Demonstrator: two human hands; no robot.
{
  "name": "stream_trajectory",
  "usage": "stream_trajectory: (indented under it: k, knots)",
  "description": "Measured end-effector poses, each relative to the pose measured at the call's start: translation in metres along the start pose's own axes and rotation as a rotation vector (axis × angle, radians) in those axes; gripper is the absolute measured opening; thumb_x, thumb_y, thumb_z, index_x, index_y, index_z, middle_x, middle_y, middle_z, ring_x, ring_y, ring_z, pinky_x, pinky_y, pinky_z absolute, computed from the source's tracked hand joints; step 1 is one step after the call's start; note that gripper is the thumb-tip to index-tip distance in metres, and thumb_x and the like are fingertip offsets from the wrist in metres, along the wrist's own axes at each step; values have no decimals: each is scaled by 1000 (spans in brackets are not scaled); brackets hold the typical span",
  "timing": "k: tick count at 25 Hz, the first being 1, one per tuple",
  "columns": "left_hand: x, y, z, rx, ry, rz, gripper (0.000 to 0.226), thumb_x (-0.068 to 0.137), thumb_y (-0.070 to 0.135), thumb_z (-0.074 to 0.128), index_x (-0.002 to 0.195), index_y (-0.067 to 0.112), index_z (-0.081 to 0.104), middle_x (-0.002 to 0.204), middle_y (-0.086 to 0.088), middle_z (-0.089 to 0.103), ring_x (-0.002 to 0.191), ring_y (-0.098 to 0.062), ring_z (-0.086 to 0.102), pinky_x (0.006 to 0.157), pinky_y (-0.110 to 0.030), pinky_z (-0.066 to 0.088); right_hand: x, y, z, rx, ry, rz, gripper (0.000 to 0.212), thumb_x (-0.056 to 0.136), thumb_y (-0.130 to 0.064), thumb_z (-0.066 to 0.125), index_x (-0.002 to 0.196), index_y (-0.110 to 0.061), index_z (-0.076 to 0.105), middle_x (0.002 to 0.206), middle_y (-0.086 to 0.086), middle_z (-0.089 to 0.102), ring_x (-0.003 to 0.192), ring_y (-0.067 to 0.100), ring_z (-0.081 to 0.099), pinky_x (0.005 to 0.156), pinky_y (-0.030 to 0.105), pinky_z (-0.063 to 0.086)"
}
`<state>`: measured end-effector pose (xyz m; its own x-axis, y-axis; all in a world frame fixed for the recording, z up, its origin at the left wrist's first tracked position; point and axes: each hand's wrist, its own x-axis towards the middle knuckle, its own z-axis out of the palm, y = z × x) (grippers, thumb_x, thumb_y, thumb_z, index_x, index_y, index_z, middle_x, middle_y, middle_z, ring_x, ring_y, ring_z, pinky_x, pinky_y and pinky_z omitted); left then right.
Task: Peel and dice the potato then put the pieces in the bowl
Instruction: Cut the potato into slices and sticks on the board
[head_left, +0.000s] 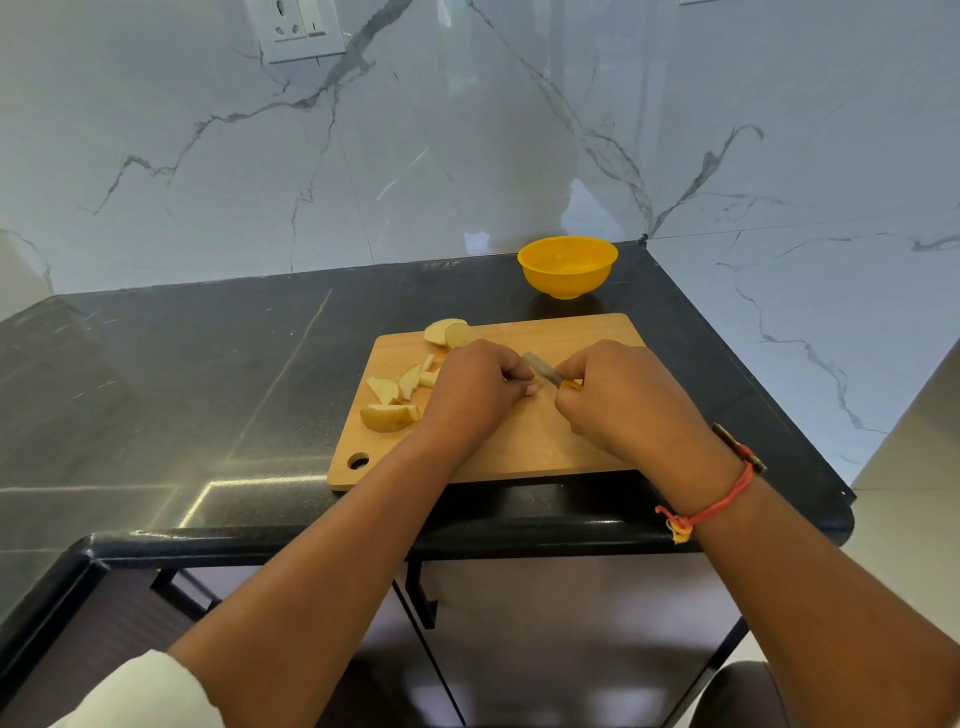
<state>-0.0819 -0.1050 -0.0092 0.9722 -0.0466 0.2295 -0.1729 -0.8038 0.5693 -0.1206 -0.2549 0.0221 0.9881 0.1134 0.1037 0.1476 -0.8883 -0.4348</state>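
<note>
Head view: wooden cutting board (571, 332) lies on black countertop (208, 364), hanging hole at its near-left corner. L hand (475, 387) sits over the board's middle, knuckles up, fingers curled down & tucked under. Whatever they pin is hidden beneath the hand, so can't tell if it grips a piece. R hand (623, 400) is just beside it, fingers wrapped tight round a knife (543, 368) w/ yellow handle. The short grey blade points left toward the L hand's fingertips, tip nearly touching them.

Potato is already cut up. Four or so pale potato wedges (390, 415) lie loose on the board's left part, the biggest nearest the left edge, thinner ones closer to the L hand. Two larger potato chunks (444, 330) sit at the far-left corner, one leaning on the other, partly over the board's edge.

Yellow bowl (566, 280) stands upright on the counter just behind the board, near the wall corner. No pieces seen inside.

Red thread bracelet (717, 512) on R wrist. Marble wall (467, 130) behind, w/ a socket plate (301, 28) top left.
</note>
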Motion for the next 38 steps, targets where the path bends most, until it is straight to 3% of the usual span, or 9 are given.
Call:
stream_trajectory:
  k: [4, 13, 20, 24, 26, 28, 30, 34, 38]
  knots:
    - [2, 1, -1, -22, -14, -18, 18, 86, 23, 76, 102, 16, 78, 101, 1, 75, 88, -7, 60, 82, -20, 45, -3, -5, -5, -35, -23, -6, 28, 95, -26, 57, 118, -18, 70, 90, 4, 69, 86, 18, 63, 82, 35, 55]
    - [5, -1, 0, -47, -30, -28, 15, 85, 23, 77, 98, 17, 79, 97, 2, 74, 86, -8, 61, 82, -22, 49, -23, -13, -24, -119, -123, 13, 32, 96, -22, 57, 127, -19, 64, 98, 5, 67, 90, 18, 64, 86, 33, 55]
    - [9, -4, 0, -68, -29, -19, 13, 84, 22, 78, 96, 19, 78, 88, 8, 72, 77, -1, 58, 67, -9, 40, -43, -11, -41, -179, -238, 32, 38, 98, -19, 55, 136, -22, 57, 119, 6, 62, 102, 20, 60, 96, 34, 52]
    - [11, -6, 0, -52, -47, 4, 11, 83, 25, 78, 94, 21, 78, 79, 16, 66, 76, -1, 58, 64, -9, 39, -51, -8, -47, -229, -296, 16, 40, 98, -18, 55, 137, -26, 54, 126, 5, 58, 110, 20, 58, 100, 35, 49]
    - [13, -8, -3, -21, -78, 25, 15, 83, 28, 78, 98, 24, 77, 84, 15, 66, 78, -1, 57, 63, -9, 38, -58, -1, -41, -207, -166, -9, 39, 99, -21, 54, 138, -31, 54, 121, 3, 59, 103, 18, 60, 95, 33, 51]
    - [18, -8, -10, 36, -126, 59, 24, 85, 30, 76, 108, 28, 73, 99, 13, 67, 80, -2, 56, 63, -10, 38, -61, 9, -30, -126, 86, -40, 38, 100, -25, 51, 137, -33, 55, 105, -1, 57, 87, 16, 60, 81, 28, 52]
    - [25, -7, -17, 124, -210, 139, 31, 87, 25, 74, 118, 30, 70, 117, 10, 64, 89, -5, 57, 70, -12, 40, -55, 20, -19, -61, 208, -40, 37, 100, -27, 51, 136, -30, 57, 94, -4, 51, 77, 13, 56, 72, 25, 47]
    - [33, -1, -19, 340, -382, 303, 34, 94, 19, 66, 126, 31, 67, 138, 8, 56, 121, -16, 48, 105, -32, 35, -29, 30, 2, 16, 248, -8, 38, 98, -26, 54, 135, -28, 58, 109, 1, 63, 85, 12, 56, 77, 27, 48]
    - [32, -5, -19, 398, -362, 319, 29, 95, 29, 64, 123, 34, 68, 135, 13, 59, 121, -17, 42, 105, -37, 35, -12, 33, 18, 65, 240, -1, 41, 96, -27, 55, 137, -30, 56, 117, 1, 65, 85, 8, 50, 80, 29, 49]
